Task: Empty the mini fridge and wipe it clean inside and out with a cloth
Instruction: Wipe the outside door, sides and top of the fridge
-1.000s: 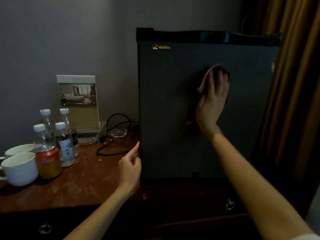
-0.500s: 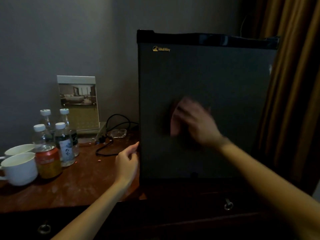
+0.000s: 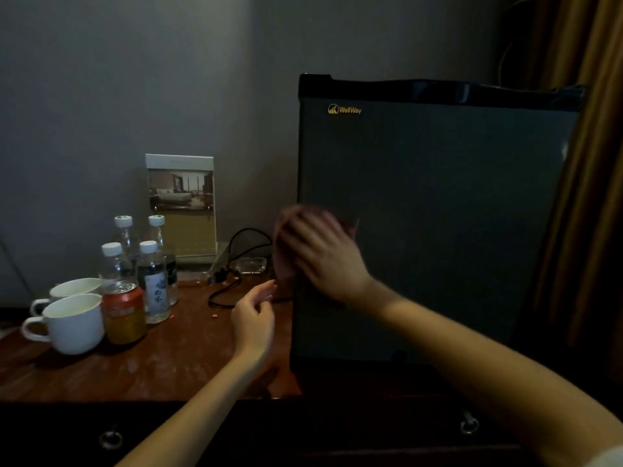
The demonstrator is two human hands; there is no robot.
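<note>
The fridge (image 3: 438, 214) stands with its door closed on the right part of the wooden desk (image 3: 168, 365). The right hand (image 3: 323, 254), blurred, lies with fingers spread flat over a pinkish cloth (image 3: 283, 264) at the door's left edge, about mid-height. The left hand (image 3: 253, 318) hovers just beside that edge, fingers relaxed and holding nothing, while cups (image 3: 74, 325), a can (image 3: 124, 313) and bottles (image 3: 153, 281) stand well to the left.

Colours: mini fridge (image 3: 438, 214), dark grey door, black top band, gold logo; cloth (image 3: 285, 261), dull pink; can (image 3: 123, 313), orange-red above, yellow below; cups (image 3: 76, 323), white; bottles (image 3: 153, 281), clear with white caps; table (image 3: 168, 358), reddish-brown wood; curtain (image 3: 593, 197), golden brown; wall (image 3: 135, 79), grey; cable (image 3: 236, 264), black.
</note>
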